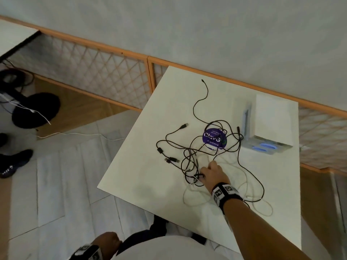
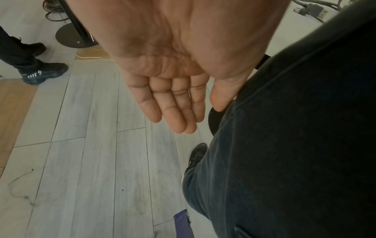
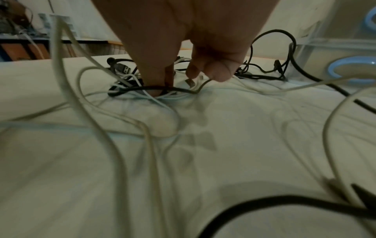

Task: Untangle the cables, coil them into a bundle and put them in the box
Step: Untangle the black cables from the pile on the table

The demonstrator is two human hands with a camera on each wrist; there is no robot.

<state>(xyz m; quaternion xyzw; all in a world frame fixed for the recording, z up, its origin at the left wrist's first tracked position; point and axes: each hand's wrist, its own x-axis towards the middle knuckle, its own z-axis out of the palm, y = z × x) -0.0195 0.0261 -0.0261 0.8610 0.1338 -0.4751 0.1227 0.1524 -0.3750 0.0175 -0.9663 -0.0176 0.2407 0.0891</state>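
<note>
A tangle of black cables [image 1: 189,160] and thin white cables [image 1: 269,205] lies spread over the white table [image 1: 150,128]. My right hand [image 1: 200,176] reaches into the near part of the knot. In the right wrist view its thumb and forefinger [image 3: 162,87] pinch down where a black cable [image 3: 284,198] and white cables [image 3: 57,48] cross, and the other fingers are curled. The clear box [image 1: 266,147] with a white lid stands at the table's right [image 3: 325,48]. My left hand [image 1: 108,241] hangs by my leg off the table, fingers straight and empty [image 2: 179,116].
A purple round sticker [image 1: 215,137] lies under the cables. Left of the table are a black round stand base [image 1: 35,109], another person's shoes [image 1: 13,162] and a white cord on the floor [image 1: 75,134]. A lattice railing [image 1: 105,76] runs behind the table.
</note>
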